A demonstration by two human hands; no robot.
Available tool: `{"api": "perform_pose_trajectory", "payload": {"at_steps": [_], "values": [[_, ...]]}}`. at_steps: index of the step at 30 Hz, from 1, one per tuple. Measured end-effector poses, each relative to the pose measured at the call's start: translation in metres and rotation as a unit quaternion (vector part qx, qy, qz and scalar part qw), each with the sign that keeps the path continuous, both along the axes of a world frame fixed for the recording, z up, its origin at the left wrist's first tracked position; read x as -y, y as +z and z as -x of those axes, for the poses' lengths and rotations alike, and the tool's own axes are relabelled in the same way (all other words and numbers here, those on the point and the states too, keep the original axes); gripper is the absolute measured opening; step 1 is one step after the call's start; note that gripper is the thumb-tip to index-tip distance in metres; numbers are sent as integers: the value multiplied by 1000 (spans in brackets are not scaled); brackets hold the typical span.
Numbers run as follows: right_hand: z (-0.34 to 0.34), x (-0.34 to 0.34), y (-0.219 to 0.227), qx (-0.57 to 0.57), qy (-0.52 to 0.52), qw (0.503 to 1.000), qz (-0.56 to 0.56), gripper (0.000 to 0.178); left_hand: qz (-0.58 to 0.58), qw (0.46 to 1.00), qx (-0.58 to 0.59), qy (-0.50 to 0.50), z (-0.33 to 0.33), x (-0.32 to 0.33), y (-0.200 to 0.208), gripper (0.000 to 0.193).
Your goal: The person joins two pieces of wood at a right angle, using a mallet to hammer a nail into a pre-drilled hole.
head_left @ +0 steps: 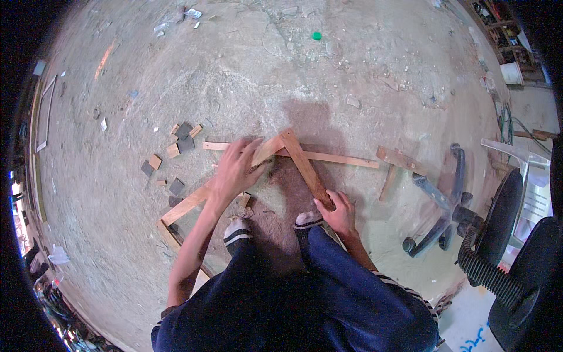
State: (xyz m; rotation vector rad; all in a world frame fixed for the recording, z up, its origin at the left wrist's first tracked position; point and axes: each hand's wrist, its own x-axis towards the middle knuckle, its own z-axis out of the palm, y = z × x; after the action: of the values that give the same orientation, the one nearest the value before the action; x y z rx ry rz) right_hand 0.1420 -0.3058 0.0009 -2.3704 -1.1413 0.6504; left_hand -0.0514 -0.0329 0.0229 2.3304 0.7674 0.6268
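Two long brown wooden battens meet in a peak on the dusty concrete floor, just ahead of both hands. The left hand lies spread flat, pressing one batten near the joint; the right hand is clenched around the other's lower end. Firm downward pressure should keep the corner from slipping, I'd say. Small wooden offcuts lie beyond the left hand.

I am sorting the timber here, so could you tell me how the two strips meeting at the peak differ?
The left strip is paler and longer, pressed flat under the left hand. The right strip is redder and shorter, gripped at its lower end by the right hand. Both lie slanted on the floor.
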Motion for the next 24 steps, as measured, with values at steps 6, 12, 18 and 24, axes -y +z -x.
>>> {"api": "perform_pose_trajectory", "payload": {"at_steps": [6, 12, 18, 24], "values": [[7, -5, -2, 101, 10, 993, -62, 41, 97, 995, 21, -14, -34, -6, -14, 42], [0, -17, 21, 29, 15, 999, -17, 43, 29, 997, 63, -18, -35, -7, -29, 44], [-30, -30, 35, -92, 0, 988, 121, 57, -6, 993, 108, -46, -53, -7, -25, 59], [-23, -21, 49, -73, -56, 993, 70, 52, 77, 989, 116, -59, -56, -8, -36, 61]]}}
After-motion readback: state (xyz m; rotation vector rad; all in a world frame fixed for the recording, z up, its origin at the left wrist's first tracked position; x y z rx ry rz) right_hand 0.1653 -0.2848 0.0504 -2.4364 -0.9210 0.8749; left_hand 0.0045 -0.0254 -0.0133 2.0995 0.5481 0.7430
